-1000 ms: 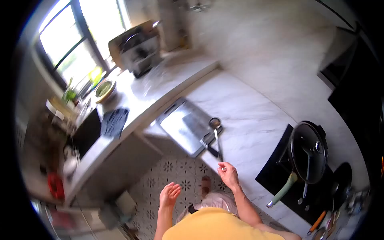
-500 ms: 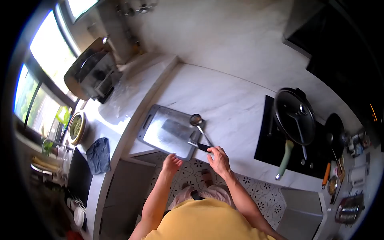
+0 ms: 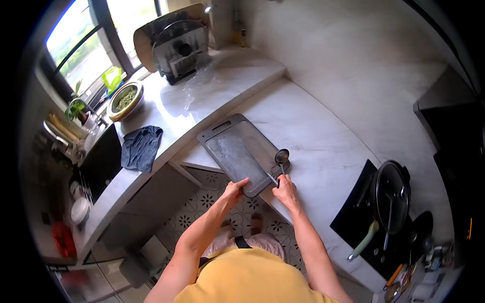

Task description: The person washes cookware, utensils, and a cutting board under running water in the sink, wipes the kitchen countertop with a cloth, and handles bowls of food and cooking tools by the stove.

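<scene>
A grey cutting board (image 3: 233, 146) with a slot handle lies on the counter in front of me. My left hand (image 3: 234, 191) grips its near edge, thumb on top and fingers beneath. At the board's right corner, my right hand (image 3: 286, 191) is closed around the black handle of a knife (image 3: 273, 179). Its metal neck points up and left over the board; the blade's outline is hard to make out against the board's surface. A ladle (image 3: 282, 155) rests with its bowl at the board's right edge, its handle running down toward my right hand.
On the right is a black hob (image 3: 348, 214) with a lidded pan (image 3: 391, 197). To the left, a raised counter holds a dark cloth (image 3: 141, 147), a bowl of greens (image 3: 125, 101) and a rack with boards and a lid (image 3: 179, 48). A sink (image 3: 101, 159) lies beyond the cloth.
My view has swung left. My left hand has moved from beside the board's near edge to gripping it. My right hand keeps the knife handle, with the fingers now closed more firmly.
</scene>
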Demonstrator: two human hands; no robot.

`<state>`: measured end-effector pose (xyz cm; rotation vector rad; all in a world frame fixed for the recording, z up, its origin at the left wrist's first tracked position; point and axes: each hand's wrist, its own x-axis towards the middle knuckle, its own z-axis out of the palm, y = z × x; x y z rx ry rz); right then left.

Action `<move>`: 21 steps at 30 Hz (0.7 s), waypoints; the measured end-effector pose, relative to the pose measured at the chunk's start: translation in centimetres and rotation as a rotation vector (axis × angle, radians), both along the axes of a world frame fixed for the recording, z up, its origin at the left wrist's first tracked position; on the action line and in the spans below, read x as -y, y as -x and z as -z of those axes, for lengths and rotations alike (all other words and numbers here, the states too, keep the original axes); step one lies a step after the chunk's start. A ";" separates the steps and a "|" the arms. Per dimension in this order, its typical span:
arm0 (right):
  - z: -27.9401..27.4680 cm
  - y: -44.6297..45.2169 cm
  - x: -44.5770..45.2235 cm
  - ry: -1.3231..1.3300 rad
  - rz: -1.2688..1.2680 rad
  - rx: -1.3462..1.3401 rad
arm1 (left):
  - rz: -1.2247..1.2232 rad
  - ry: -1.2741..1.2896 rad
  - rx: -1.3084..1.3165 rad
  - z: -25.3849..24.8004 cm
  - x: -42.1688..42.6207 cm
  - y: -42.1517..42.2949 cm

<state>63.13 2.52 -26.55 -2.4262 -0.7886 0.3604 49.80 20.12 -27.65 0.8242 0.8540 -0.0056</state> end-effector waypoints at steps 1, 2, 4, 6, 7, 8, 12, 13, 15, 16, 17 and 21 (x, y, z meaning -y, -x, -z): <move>0.2 -0.7 -0.1 0.002 -0.027 0.005 | -0.038 -0.027 0.060 -0.4 -0.1 0.1; 0.2 -1.0 -0.2 -0.034 -0.012 0.034 | -0.059 -0.027 0.059 -0.5 -0.2 0.3; 0.2 -1.7 0.1 -0.067 -0.003 0.055 | -0.176 -0.016 0.121 -0.7 -0.3 0.1; 1.3 -2.8 0.8 -0.141 -0.042 0.109 | -0.214 -0.037 0.193 -0.7 -0.3 0.0; 2.0 -3.3 1.2 -0.212 -0.065 0.153 | -0.235 -0.054 0.257 -0.7 -0.3 0.0; 2.4 -3.7 1.3 -0.290 -0.087 0.176 | -0.231 -0.075 0.285 -1.4 -0.1 0.3; 3.9 -5.0 0.4 -0.298 -0.088 0.094 | -0.227 -0.234 0.279 -3.2 -0.6 3.0; 4.1 -5.3 -0.1 -0.324 -0.088 0.038 | -0.265 -0.205 0.204 -3.3 -1.2 3.8; 3.7 -5.2 -1.9 -0.488 -0.103 -0.055 | -0.398 -0.283 0.140 -6.0 -1.5 5.5; 2.7 -4.7 -3.1 -0.509 -0.131 -0.047 | -0.451 -0.246 0.173 -7.5 -1.8 6.7; 1.0 -3.9 -4.3 -0.533 -0.149 -0.035 | -0.493 -0.213 0.215 -9.2 -2.1 7.8; -4.0 -0.2 -9.1 -0.590 -0.216 -0.047 | -0.652 -0.098 0.407 -10.6 -4.6 13.0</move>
